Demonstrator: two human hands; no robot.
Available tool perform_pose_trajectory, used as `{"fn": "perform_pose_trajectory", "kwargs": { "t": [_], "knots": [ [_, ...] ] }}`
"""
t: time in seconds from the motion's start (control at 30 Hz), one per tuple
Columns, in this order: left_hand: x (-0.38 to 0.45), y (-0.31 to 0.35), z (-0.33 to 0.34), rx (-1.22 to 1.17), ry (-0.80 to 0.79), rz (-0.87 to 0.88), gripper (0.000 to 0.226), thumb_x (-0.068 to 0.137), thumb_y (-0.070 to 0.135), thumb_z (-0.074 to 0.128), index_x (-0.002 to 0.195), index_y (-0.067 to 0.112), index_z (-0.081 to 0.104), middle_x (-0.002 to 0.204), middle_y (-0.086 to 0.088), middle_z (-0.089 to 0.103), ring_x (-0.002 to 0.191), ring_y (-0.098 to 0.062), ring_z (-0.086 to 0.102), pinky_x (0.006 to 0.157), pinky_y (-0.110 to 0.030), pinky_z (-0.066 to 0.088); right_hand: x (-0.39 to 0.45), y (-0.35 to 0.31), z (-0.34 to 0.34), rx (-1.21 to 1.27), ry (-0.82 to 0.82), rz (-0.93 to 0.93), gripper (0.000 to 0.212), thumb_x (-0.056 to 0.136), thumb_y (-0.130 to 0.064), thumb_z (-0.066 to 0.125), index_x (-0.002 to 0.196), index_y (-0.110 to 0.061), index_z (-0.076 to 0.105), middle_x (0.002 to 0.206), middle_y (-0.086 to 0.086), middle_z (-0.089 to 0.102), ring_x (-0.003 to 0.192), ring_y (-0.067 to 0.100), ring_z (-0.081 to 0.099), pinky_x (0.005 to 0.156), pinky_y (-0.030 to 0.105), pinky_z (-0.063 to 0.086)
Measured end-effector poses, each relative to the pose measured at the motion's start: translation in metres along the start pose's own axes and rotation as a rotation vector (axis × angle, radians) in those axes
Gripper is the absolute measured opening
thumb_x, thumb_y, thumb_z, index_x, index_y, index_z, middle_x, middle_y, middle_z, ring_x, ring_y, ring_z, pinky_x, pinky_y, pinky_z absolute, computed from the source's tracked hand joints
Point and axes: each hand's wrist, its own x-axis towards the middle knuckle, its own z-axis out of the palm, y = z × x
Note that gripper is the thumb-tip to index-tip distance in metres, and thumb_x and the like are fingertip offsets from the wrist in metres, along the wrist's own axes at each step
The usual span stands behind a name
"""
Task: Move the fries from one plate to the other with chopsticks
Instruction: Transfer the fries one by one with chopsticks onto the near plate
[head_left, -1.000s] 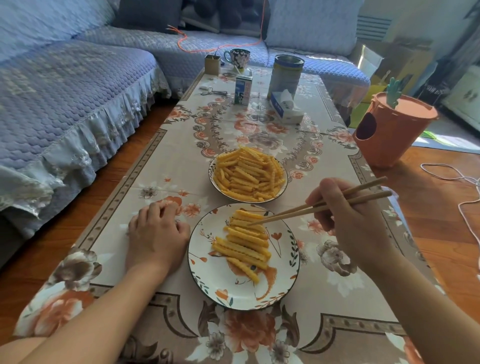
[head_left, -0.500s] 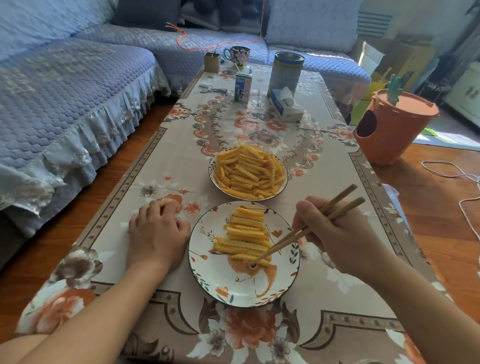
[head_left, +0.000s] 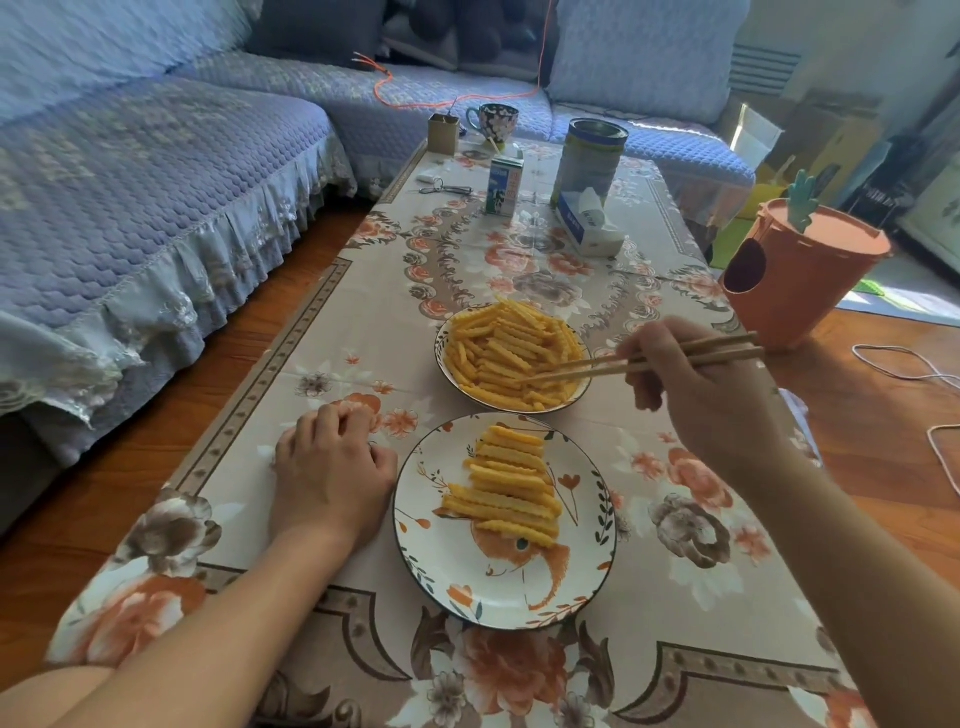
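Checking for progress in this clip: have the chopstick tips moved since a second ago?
Yes. The chopsticks moved away from the near plate; their tips now reach the fries in the far plate.

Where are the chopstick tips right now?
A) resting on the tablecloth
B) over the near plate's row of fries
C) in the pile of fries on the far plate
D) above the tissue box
C: the chopsticks in the right hand reach left, tips among the fries on the far plate.
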Motion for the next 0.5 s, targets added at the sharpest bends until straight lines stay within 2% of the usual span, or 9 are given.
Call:
{"fn": "perform_pose_trajectory", "kwargs": {
  "t": [0.1,0.17,0.3,0.4,0.5],
  "knots": [
    [0.000,-0.001,0.001,0.010,-0.007,0.006,0.043,0.086,0.034,0.044,0.122,0.020,0.060,0.122,-0.010,0.060,0.114,-0.030,0.050,0.101,-0.049,0.041,0.019,0.012,0.013,-0.044,-0.005,-0.043,0.034,0.109,-0.016,0.045,0.086,-0.009,0.069,0.066,0.019,0.060,0.054,0.031,0.056,0.051,0.043,0.046],
    [0.001,-0.001,0.002,0.013,-0.004,0.004,0.039,0.087,0.032,0.049,0.122,0.020,0.061,0.122,-0.010,0.060,0.115,-0.030,0.051,0.102,-0.048,0.041,0.027,0.017,0.020,-0.055,-0.005,-0.036,0.035,0.109,-0.019,0.045,0.085,-0.010,0.069,0.066,0.020,0.061,0.054,0.032,0.056,0.051,0.043,0.046],
    [0.002,-0.002,0.004,0.024,-0.002,0.005,0.038,0.087,0.032,0.052,0.122,0.020,0.061,0.123,-0.009,0.060,0.115,-0.029,0.051,0.102,-0.048,0.041,0.032,0.027,0.028,-0.109,-0.040,-0.017,0.038,0.110,-0.024,0.044,0.084,-0.012,0.069,0.062,0.009,0.059,0.050,0.017,0.054,0.049,0.027,0.043],
    [0.003,-0.002,0.004,0.027,-0.005,0.006,0.040,0.086,0.034,0.047,0.121,0.020,0.062,0.121,-0.009,0.061,0.115,-0.029,0.051,0.102,-0.048,0.041,0.034,0.033,0.030,-0.089,-0.026,0.011,0.041,0.110,-0.026,0.043,0.085,-0.008,0.070,0.060,0.005,0.058,0.048,0.012,0.052,0.047,0.021,0.041],
    [0.003,-0.002,0.004,0.020,0.003,0.001,0.035,0.088,0.032,0.053,0.120,0.020,0.062,0.121,-0.009,0.060,0.115,-0.029,0.051,0.103,-0.047,0.040,0.032,0.027,0.029,0.006,0.063,0.030,0.045,0.111,-0.025,0.040,0.083,-0.005,0.069,0.059,0.005,0.056,0.046,0.010,0.049,0.046,0.019,0.039]
  ]
}}
